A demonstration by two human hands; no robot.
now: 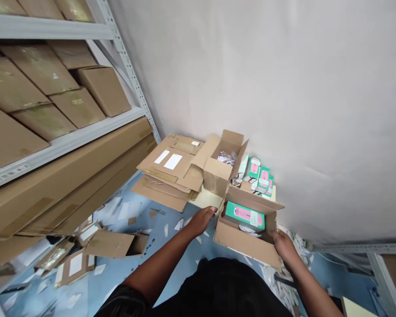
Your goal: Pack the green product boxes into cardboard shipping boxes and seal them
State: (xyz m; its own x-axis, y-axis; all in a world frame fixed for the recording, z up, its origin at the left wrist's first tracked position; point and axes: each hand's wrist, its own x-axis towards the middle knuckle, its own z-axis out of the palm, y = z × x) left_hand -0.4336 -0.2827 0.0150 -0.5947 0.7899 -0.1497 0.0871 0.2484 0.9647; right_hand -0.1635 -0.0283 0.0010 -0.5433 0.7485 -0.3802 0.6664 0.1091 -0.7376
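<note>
An open cardboard box [247,244] is in front of me, with a green carton [229,212] lying inside that has a pink bottle printed on it. White paper scraps lie beside the carton in the box. At the box's right end, my right hand [284,245] is closed on the cardboard edge. My left hand [200,221] is closed at the left end, thumb up against the flap; its other fingers are partly hidden. Behind stands a second open cardboard box [216,178] holding crumpled clear plastic. Several similar green cartons [263,178] stand by the wall.
Flattened cardboard [165,169] is stacked left of the boxes. A metal shelf [86,132] with taped cartons fills the left side. Paper scraps and torn cardboard [108,243] litter the blue floor [165,246]. Another rack post [383,277] rises at the right.
</note>
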